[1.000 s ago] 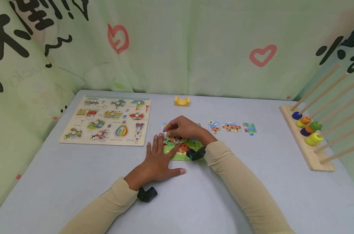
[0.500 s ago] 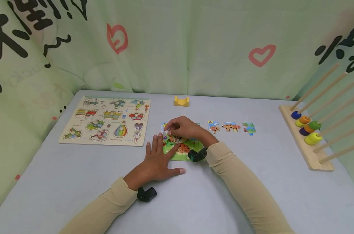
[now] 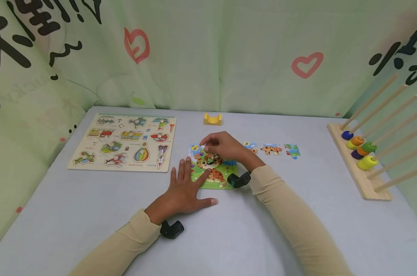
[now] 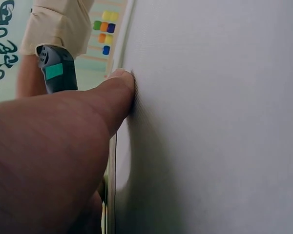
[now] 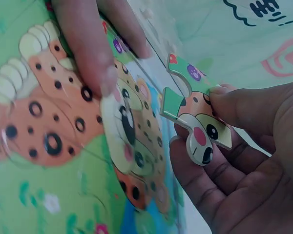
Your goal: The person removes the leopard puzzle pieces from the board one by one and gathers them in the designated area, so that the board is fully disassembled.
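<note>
A jigsaw puzzle board [image 3: 208, 184] with a spotted leopard on green grass lies in the middle of the table. My left hand [image 3: 185, 194] rests at its left side with fingers straight, the fingertips overlapping the board; its thumb [image 4: 112, 97] lies on the tabletop in the left wrist view. Over the board's upper part, my right hand [image 3: 226, 146] pinches a jigsaw piece [image 5: 201, 111] between thumb and fingers. That piece shows part of the leopard's face and is tilted, clear of the board in the right wrist view.
Three loose jigsaw pieces [image 3: 271, 149] lie in a row right of the board. A wooden vehicle puzzle [image 3: 120, 142] sits at the left. A yellow curved block [image 3: 213, 119] stands at the back. At the right is a wooden peg rack [image 3: 364, 172] with coloured beads.
My right hand has lifted slightly up and to the right, pinching the jigsaw piece, so more of the leopard's face and the board's upper left corner show. My left hand stays in place.
</note>
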`<state>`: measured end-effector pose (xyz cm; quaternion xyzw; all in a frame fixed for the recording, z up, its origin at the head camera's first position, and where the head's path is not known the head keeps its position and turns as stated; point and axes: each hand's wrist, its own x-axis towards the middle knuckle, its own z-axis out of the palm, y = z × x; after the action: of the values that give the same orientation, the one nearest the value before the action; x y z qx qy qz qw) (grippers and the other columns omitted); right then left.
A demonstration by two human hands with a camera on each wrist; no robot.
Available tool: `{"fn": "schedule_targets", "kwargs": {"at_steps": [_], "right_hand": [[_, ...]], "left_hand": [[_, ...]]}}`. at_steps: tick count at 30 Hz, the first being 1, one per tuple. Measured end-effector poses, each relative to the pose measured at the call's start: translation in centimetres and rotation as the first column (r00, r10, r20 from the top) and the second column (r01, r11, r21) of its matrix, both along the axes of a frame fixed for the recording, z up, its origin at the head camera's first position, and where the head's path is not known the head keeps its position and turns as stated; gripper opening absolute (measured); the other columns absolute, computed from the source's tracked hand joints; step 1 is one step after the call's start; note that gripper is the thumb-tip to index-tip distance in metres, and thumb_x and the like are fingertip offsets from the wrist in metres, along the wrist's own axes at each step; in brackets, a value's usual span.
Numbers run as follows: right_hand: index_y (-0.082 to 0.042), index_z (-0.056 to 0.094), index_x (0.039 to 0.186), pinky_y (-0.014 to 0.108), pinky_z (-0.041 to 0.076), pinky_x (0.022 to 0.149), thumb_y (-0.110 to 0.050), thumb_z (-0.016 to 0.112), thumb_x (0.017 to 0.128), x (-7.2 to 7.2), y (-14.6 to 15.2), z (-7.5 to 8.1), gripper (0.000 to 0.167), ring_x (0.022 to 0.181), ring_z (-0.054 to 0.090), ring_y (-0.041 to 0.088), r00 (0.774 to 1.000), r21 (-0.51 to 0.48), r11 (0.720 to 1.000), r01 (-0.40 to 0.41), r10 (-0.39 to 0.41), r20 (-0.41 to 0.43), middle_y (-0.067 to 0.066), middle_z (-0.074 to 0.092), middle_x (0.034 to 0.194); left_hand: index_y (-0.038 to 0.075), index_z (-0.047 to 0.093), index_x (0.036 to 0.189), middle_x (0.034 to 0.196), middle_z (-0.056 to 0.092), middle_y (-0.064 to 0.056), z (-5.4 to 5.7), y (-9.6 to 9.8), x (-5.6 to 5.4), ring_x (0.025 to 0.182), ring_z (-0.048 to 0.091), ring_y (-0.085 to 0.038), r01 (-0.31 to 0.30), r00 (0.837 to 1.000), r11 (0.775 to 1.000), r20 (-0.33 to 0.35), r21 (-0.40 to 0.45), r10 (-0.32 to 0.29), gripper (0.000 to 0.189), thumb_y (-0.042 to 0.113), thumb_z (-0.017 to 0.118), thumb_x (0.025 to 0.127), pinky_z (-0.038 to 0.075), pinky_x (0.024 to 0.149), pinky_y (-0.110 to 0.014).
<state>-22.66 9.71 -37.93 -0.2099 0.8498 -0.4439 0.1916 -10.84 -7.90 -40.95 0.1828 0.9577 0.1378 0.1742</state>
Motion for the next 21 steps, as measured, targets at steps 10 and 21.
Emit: {"fn": "schedule_targets", "kwargs": {"at_steps": [10, 21], "right_hand": [[-0.005, 0.066, 0.115, 0.036, 0.049, 0.081, -0.012, 0.059, 0.098, -0.3, 2.7, 1.2, 0.020, 0.091, 0.059, 0.023, 0.996, 0.009, 0.996, 0.087, -0.087, 0.011, 0.008, 0.064, 0.101], [-0.005, 0.067, 0.117, 0.036, 0.047, 0.082, -0.014, 0.060, 0.098, 0.0, 6.0, 1.1, 0.022, 0.094, 0.058, 0.022, 0.992, 0.050, 0.992, 0.118, -0.120, 0.025, 0.009, 0.065, 0.107]], "left_hand": [[0.033, 0.020, 0.156, 0.157, -0.015, -0.026, -0.1, 0.1, 0.0, 0.142, -0.018, -0.044, -0.001, 1.000, 1.000, -0.003, -0.010, 0.001, 0.092, 0.078, 0.050, 0.081, -0.006, 0.109, -0.063], [0.032, 0.020, 0.156, 0.157, -0.017, -0.026, 0.0, 0.0, 0.0, 0.141, -0.021, -0.043, -0.004, 1.000, 1.000, 0.013, 0.006, 0.004, 0.092, 0.077, 0.050, 0.082, -0.007, 0.109, -0.062]]}}
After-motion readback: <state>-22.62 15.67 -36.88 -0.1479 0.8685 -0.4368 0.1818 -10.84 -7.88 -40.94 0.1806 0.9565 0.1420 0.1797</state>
